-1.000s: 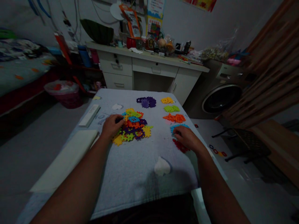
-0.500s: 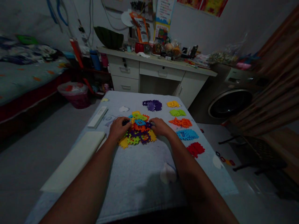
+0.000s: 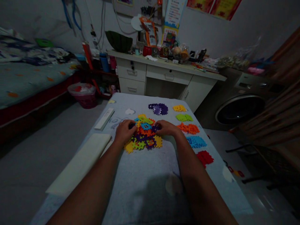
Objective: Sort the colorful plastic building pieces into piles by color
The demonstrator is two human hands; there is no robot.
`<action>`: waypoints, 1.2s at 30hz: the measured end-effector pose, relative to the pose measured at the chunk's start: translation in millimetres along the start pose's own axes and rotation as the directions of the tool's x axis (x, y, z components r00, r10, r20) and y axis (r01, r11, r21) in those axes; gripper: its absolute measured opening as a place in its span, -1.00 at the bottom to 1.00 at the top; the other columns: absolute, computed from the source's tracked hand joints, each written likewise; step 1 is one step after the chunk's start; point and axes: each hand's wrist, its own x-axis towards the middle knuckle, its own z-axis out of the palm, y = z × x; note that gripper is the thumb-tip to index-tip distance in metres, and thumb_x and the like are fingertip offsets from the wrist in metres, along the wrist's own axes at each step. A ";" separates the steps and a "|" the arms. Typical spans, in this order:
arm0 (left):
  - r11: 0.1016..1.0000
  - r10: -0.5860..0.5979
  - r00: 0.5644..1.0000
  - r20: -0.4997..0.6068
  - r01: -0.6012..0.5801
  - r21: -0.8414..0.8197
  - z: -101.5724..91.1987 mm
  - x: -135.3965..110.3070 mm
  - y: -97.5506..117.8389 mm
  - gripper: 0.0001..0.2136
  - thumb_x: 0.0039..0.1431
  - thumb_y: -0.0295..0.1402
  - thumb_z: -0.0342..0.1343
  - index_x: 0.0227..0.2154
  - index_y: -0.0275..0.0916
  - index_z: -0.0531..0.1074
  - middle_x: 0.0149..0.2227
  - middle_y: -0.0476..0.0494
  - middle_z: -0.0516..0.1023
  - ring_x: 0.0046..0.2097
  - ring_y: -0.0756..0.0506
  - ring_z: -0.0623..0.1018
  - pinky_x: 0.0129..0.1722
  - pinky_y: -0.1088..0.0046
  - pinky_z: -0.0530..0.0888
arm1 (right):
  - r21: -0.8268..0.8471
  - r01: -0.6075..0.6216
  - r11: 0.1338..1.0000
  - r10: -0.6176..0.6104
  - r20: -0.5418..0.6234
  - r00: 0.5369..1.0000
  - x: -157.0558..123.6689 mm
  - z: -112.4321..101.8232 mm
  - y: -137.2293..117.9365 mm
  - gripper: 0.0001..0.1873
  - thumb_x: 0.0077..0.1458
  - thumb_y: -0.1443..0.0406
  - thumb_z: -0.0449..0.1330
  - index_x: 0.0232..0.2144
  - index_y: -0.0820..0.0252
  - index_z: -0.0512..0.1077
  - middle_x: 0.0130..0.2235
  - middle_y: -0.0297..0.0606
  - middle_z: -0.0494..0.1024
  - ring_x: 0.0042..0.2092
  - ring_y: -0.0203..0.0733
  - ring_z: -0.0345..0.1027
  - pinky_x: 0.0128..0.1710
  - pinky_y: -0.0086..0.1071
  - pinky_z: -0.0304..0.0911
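Note:
A mixed heap of plastic gear pieces point(image 3: 145, 132) in purple, orange, yellow, green and blue lies on the cloth-covered table between my hands. At its left edge, my left hand point(image 3: 124, 132) is closed, thumb and fingers pinching a dark purple gear piece point(image 3: 132, 125). My right hand point(image 3: 167, 128) curls in from the right with its fingers closed on another purple gear piece point(image 3: 156, 127), which partly overlaps the heap. The fingers cover much of both held pieces. Beyond the heap sits a group of purple gears point(image 3: 160, 108).
Single-colour piles run down the right side: yellow point(image 3: 179, 108), green point(image 3: 184, 117), orange point(image 3: 188, 128), blue point(image 3: 197, 141) and red point(image 3: 205, 157). On the left lie a white narrow box point(image 3: 104, 119) and a pale flat panel point(image 3: 81, 162). A desk point(image 3: 168, 75) stands behind the table.
The camera view has shifted, so the table and piles appear farther right and slightly lower. More of the purple piece shows at my right fingers. My hands stay at the heap's two sides.

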 end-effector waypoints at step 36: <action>0.996 -0.034 0.999 0.012 0.033 0.085 0.1 -2.6 4.4 -0.71 0.12 -0.22 0.09 -0.10 -0.12 0.48 -0.04 -0.15 0.52 0.00 -0.24 0.46 0.04 0.18 0.37 | -0.056 -0.081 0.995 0.040 -0.527 0.849 89.2 -8.7 0.6 -0.85 0.10 0.39 0.18 -0.24 0.23 0.50 -0.15 -0.17 0.51 -0.10 -0.18 0.37 -0.02 -0.35 0.22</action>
